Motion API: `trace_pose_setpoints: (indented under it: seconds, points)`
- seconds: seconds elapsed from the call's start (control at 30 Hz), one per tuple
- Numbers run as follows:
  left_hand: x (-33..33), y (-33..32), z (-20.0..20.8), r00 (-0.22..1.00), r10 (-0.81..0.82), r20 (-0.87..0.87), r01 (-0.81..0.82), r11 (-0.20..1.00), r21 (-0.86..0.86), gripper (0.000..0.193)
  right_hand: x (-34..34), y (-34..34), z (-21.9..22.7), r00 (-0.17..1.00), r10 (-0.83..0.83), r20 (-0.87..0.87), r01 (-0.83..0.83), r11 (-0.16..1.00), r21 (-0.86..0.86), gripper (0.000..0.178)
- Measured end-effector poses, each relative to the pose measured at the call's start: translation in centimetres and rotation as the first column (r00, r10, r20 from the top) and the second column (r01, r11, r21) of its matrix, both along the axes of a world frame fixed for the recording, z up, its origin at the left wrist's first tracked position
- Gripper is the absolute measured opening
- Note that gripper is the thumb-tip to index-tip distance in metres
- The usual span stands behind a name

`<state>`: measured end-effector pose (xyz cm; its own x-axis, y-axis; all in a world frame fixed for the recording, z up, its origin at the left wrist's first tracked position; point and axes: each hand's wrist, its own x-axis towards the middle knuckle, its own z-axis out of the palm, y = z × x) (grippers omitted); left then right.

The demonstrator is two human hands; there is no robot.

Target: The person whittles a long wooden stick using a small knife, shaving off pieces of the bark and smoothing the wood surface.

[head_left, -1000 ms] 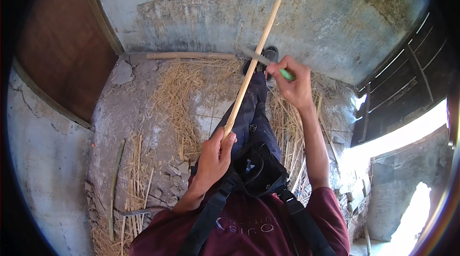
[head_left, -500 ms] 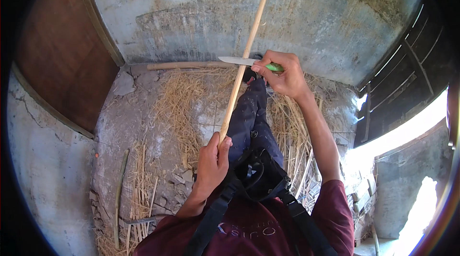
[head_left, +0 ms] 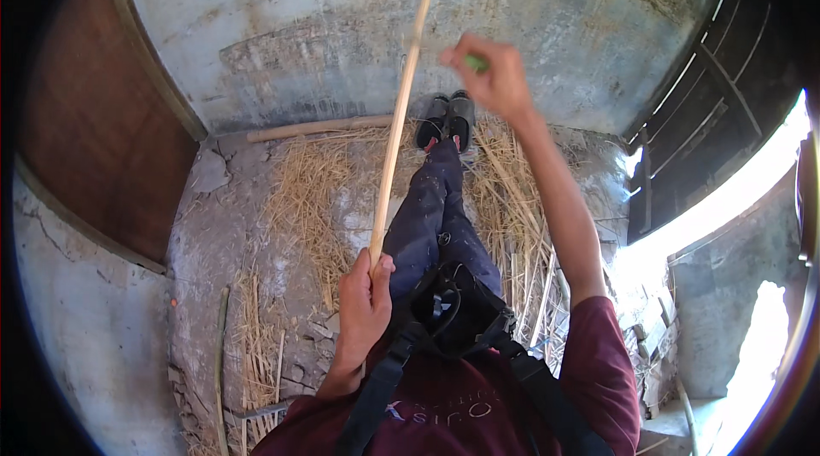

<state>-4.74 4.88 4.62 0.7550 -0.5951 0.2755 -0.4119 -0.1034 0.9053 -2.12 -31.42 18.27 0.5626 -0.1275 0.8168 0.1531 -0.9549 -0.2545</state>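
Note:
My left hand (head_left: 363, 302) is closed around the lower end of a long, pale, peeled wooden stick (head_left: 395, 131). The stick slants up and slightly right, its far end in front of the wall. To the right of its upper half, my right hand (head_left: 495, 76) is closed on the green handle of a knife (head_left: 477, 62). Motion smears that hand, and the blade hardly shows; I cannot tell whether it touches the stick.
Straw and thin shavings (head_left: 307, 191) litter the floor around my outstretched legs (head_left: 440, 200). A pole (head_left: 316, 129) lies along the foot of the stained wall (head_left: 342, 55). A brown door (head_left: 94, 106) stands left, dark boards (head_left: 709, 106) right.
My right hand has moved up and along the stick toward its far end with the knife. The stick's top has swung somewhat left, and both my shoes now show fully.

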Motion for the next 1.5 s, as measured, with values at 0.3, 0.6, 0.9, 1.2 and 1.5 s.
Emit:
trace_pose_setpoints:
  seconds: [0.3,0.6,0.9,1.2,1.5]
  points:
    - [1.0,1.3,-1.9,0.957,-0.121,-0.264,0.136,0.99,0.039,0.028,-3.7,-16.8,-4.8,0.939,-0.176,-0.296,0.307,0.818,0.487,0.033]
    - [2.3,0.5,-1.8,0.618,-0.364,-0.697,0.317,0.926,-0.204,0.036,-7.5,-1.9,-6.4,0.985,0.162,-0.056,-0.034,0.505,0.863,0.061]
    - [1.0,-1.3,-2.0,0.675,-0.465,-0.573,0.466,0.871,-0.158,0.034,-6.1,5.0,-6.7,0.948,0.309,0.08,-0.19,0.343,0.92,0.044]
    - [3.9,-2.4,-1.0,0.83,-0.474,-0.295,0.437,0.88,-0.185,0.046,-7.5,7.1,-5.7,0.937,0.341,0.072,-0.177,0.287,0.942,0.034]
    - [3.5,-6.4,3.7,0.667,-0.599,-0.443,0.518,0.8,-0.303,0.039,-7.8,9.3,-5.8,0.88,0.474,0.038,-0.26,0.414,0.872,0.027]
